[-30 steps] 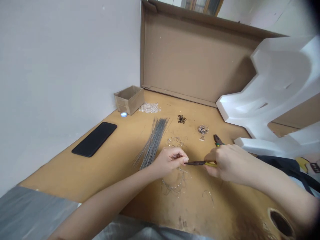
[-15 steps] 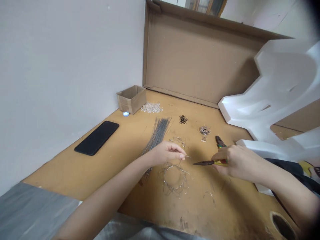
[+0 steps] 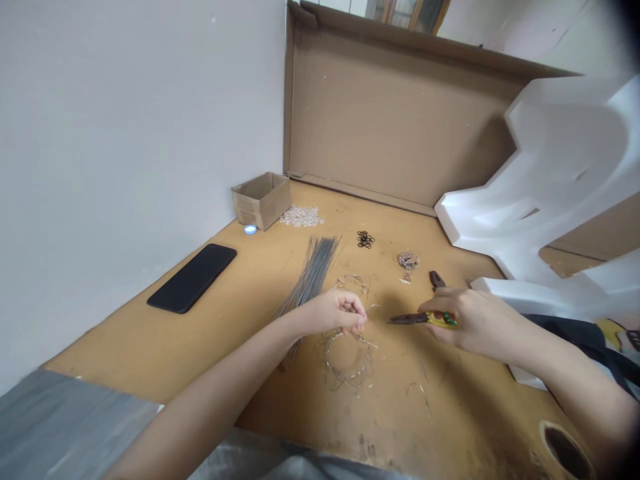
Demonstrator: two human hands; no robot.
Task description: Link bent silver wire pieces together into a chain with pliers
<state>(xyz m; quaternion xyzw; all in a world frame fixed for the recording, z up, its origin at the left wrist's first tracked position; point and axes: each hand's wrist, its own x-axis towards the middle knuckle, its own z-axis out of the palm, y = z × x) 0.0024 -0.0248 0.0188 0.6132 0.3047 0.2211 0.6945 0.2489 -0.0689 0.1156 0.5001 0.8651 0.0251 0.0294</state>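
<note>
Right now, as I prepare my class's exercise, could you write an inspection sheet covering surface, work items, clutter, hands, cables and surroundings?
Surface: tan tabletop, dark marks near its front edge.
Work items: grey wire bundle; loose ring of wires; yellow-handled pliers.
Clutter: black phone, black rings, pile of small clear pieces, second pliers partly hidden.
Hands: right hand holds the yellow-handled pliers; left hand curled, thin wire beside it, hold unclear.
Cables: nothing seen.
Surroundings: open-topped cardboard box, standing cardboard panel, white foam-like piece.

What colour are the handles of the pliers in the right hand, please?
The handles are yellow with some green, as the head view shows best.
</note>
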